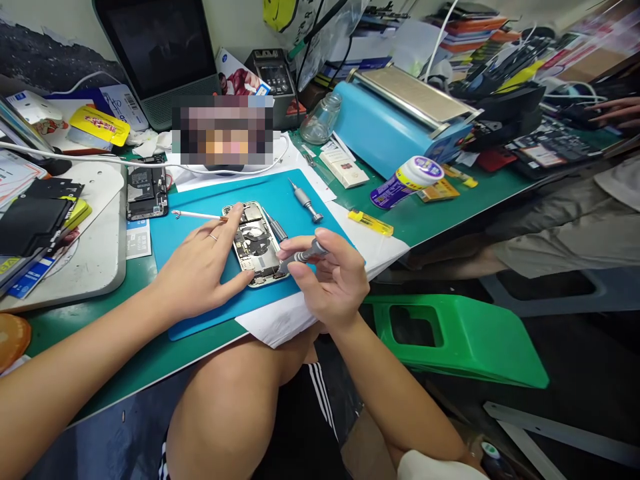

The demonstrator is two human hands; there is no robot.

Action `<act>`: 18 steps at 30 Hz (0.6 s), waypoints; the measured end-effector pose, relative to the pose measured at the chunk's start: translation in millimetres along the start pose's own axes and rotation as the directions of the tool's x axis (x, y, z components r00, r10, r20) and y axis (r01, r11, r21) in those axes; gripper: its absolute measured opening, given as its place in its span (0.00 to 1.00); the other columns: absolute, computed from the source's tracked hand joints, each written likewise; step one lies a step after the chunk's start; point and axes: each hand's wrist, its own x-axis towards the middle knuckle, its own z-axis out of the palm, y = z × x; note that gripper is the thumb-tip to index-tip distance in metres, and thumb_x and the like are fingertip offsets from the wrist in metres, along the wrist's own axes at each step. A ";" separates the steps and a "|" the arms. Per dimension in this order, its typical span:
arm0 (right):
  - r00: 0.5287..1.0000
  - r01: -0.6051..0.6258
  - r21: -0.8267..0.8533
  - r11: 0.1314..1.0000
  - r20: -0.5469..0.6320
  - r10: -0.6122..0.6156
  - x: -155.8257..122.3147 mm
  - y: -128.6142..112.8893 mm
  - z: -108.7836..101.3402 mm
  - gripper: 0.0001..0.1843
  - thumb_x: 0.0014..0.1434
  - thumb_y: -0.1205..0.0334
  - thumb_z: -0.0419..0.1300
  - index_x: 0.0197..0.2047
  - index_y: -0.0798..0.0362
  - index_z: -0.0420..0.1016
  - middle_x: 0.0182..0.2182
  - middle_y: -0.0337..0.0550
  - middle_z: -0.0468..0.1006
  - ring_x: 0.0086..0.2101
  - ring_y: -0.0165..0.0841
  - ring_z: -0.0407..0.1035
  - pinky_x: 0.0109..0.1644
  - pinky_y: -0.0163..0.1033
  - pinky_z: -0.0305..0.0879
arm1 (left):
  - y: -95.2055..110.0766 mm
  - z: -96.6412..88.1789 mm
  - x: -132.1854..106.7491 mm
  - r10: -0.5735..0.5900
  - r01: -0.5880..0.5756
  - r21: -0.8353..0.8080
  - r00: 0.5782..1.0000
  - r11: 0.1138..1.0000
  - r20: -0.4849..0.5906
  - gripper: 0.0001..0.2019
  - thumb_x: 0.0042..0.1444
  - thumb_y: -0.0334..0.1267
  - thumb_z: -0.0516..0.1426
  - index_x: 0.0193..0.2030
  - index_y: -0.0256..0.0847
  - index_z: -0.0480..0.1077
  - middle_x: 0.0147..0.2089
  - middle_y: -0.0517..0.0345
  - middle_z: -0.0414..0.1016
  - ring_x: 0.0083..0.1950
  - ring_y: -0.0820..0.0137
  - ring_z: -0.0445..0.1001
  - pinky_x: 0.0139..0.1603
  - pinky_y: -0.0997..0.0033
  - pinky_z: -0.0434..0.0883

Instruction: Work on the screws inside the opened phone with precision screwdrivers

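Note:
An opened phone [257, 243] with its inner parts bare lies on a blue mat [200, 320]. My left hand [200, 270] grips its left side, index finger at the upper end and thumb at the lower corner. In my right hand [335, 280] is a small grey screwdriver [313, 252], pinched between thumb and fingers. Its lower end points at the phone's lower right corner; whether the tip touches cannot be made out. Beside the phone's right edge lies a second screwdriver [277, 229]. Farther back on the mat rests a third screwdriver [304, 200]. A thin white stick [197, 215] lies near my left fingers.
Another opened phone [147, 192] lies left of the mat. Behind stand a glass jar [321, 120], a blue machine [385, 127] and a purple-white tub [407, 181]. A yellow cutter [371, 223] lies to the right. Below is a green stool [475, 340]. Another person's hand [617, 113] shows far right.

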 end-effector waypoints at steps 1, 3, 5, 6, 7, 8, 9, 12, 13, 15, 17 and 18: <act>1.000 -0.012 0.004 1.000 -0.009 0.012 0.2 -0.4 0.4 0.35 0.66 0.71 0.63 0.71 0.36 0.63 0.48 0.42 0.84 0.41 0.35 0.81 0.38 0.42 0.83 | 0.2 -0.2 -0.1 -0.003 0.003 -0.001 1.000 1.000 -0.001 0.44 0.69 0.51 0.54 0.79 0.24 0.38 0.75 0.31 0.59 0.73 0.45 0.63 0.71 0.47 0.63; 1.000 -0.021 0.008 1.000 -0.011 0.021 0.3 -1.0 1.0 0.34 0.66 0.70 0.61 0.71 0.36 0.63 0.49 0.43 0.84 0.40 0.35 0.81 0.38 0.42 0.83 | 0.6 -0.4 0.0 -0.005 0.005 -0.009 1.000 1.000 -0.003 0.44 0.69 0.51 0.54 0.79 0.24 0.38 0.74 0.30 0.60 0.72 0.45 0.64 0.71 0.46 0.63; 1.000 -0.009 0.001 1.000 0.000 0.009 0.3 -1.1 1.1 0.34 0.66 0.69 0.62 0.71 0.36 0.63 0.49 0.43 0.84 0.41 0.36 0.81 0.38 0.43 0.83 | 0.6 -0.3 0.1 -0.004 0.004 -0.019 1.000 1.000 -0.005 0.44 0.69 0.51 0.54 0.79 0.25 0.37 0.73 0.30 0.62 0.71 0.44 0.65 0.70 0.45 0.64; 1.000 0.001 -0.007 1.000 0.007 -0.001 0.3 -1.0 1.0 0.35 0.65 0.69 0.63 0.71 0.36 0.63 0.49 0.43 0.84 0.41 0.36 0.81 0.38 0.43 0.83 | 0.6 -0.2 0.3 -0.005 0.005 -0.024 1.000 1.000 -0.006 0.44 0.69 0.51 0.54 0.79 0.25 0.37 0.73 0.30 0.62 0.71 0.44 0.66 0.70 0.44 0.63; 1.000 0.009 -0.016 1.000 0.010 -0.009 0.3 -0.9 0.9 0.36 0.65 0.69 0.64 0.71 0.36 0.63 0.49 0.42 0.84 0.41 0.36 0.81 0.38 0.44 0.83 | 0.4 0.0 0.4 -0.007 0.007 -0.027 1.000 1.000 -0.005 0.45 0.69 0.51 0.54 0.80 0.26 0.37 0.73 0.30 0.63 0.71 0.44 0.66 0.70 0.44 0.63; 1.000 0.013 -0.023 1.000 0.010 -0.013 0.3 -0.9 0.7 0.36 0.64 0.69 0.65 0.71 0.35 0.63 0.48 0.42 0.84 0.40 0.36 0.81 0.38 0.44 0.83 | 0.2 0.2 0.5 -0.008 0.008 -0.028 1.000 1.000 -0.005 0.45 0.69 0.51 0.54 0.80 0.26 0.37 0.73 0.30 0.63 0.71 0.44 0.66 0.71 0.43 0.63; 1.000 0.012 -0.026 1.000 0.007 -0.011 0.3 -0.9 0.6 0.37 0.64 0.69 0.65 0.71 0.35 0.63 0.48 0.42 0.84 0.40 0.36 0.81 0.38 0.43 0.83 | 0.1 0.4 0.5 -0.007 0.007 -0.026 1.000 1.000 -0.004 0.45 0.69 0.51 0.54 0.80 0.26 0.37 0.73 0.29 0.62 0.71 0.43 0.66 0.71 0.43 0.63; 1.000 -0.014 -0.014 1.000 -0.009 0.014 0.0 -1.0 0.2 0.35 0.66 0.70 0.62 0.71 0.36 0.63 0.49 0.42 0.84 0.40 0.35 0.81 0.37 0.42 0.83 | 0.0 0.7 0.5 -0.004 0.004 -0.021 1.000 1.000 -0.001 0.45 0.69 0.52 0.53 0.79 0.26 0.37 0.74 0.29 0.61 0.71 0.43 0.65 0.70 0.43 0.63; 1.000 -0.020 -0.012 1.000 -0.010 0.020 -0.3 -0.8 -0.1 0.35 0.66 0.70 0.62 0.71 0.36 0.62 0.49 0.42 0.84 0.40 0.36 0.81 0.37 0.43 0.83 | 0.1 0.6 0.5 -0.006 0.006 -0.022 1.000 1.000 0.000 0.44 0.69 0.52 0.53 0.80 0.26 0.37 0.74 0.29 0.61 0.71 0.43 0.65 0.70 0.43 0.63; 1.000 -0.011 -0.022 1.000 0.003 0.011 -1.1 -0.2 -1.0 0.34 0.66 0.69 0.61 0.71 0.35 0.62 0.50 0.43 0.84 0.41 0.37 0.81 0.38 0.44 0.83 | 0.4 0.4 0.4 -0.011 0.011 -0.027 1.000 1.000 0.000 0.44 0.69 0.51 0.53 0.79 0.25 0.37 0.73 0.29 0.61 0.71 0.43 0.65 0.70 0.43 0.64; 1.000 0.006 -0.038 0.999 0.023 -0.006 -1.7 0.6 -1.8 0.36 0.65 0.68 0.63 0.71 0.35 0.62 0.49 0.43 0.84 0.41 0.37 0.81 0.39 0.45 0.83 | 0.6 0.3 0.5 -0.014 0.014 -0.031 1.000 0.999 -0.002 0.44 0.69 0.51 0.53 0.79 0.24 0.38 0.73 0.29 0.61 0.71 0.43 0.65 0.69 0.43 0.64; 1.000 0.010 -0.045 0.999 0.027 -0.009 -1.8 0.8 -1.9 0.36 0.65 0.68 0.64 0.71 0.35 0.62 0.49 0.43 0.84 0.41 0.38 0.81 0.39 0.45 0.83 | 0.5 0.3 0.5 -0.017 0.017 -0.031 1.000 0.999 -0.001 0.44 0.69 0.51 0.53 0.79 0.24 0.38 0.74 0.28 0.61 0.71 0.42 0.65 0.69 0.42 0.65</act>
